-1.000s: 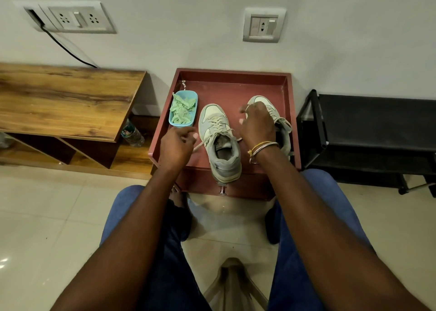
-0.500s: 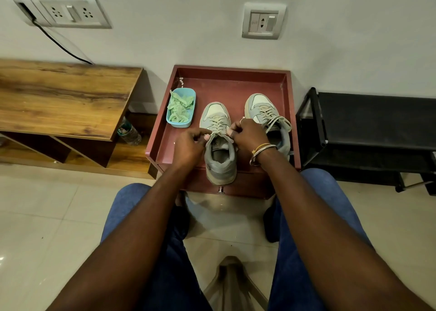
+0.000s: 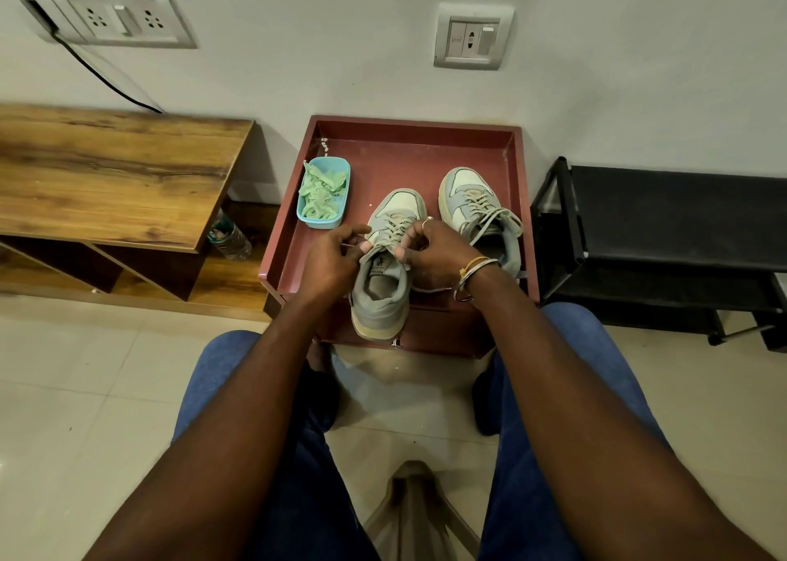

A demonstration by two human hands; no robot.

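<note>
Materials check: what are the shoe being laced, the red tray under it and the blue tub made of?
Shoe: looks like matte grey suede or fabric, napped collar, smooth off-white toe panel, rubbery sole. Laces: woven cord. Tray: probably painted wood or laminate, dull maroon, scuffed. Tub: likely plastic, smooth thin rim, slight sheen.

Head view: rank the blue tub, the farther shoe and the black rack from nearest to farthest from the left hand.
Measured from the left hand, which pinches a lace:
1. Blue tub, just beyond the hand, on the left side of the tray.
2. Farther shoe, on the tray's right side.
3. Black rack, off the tray, far right.
</note>
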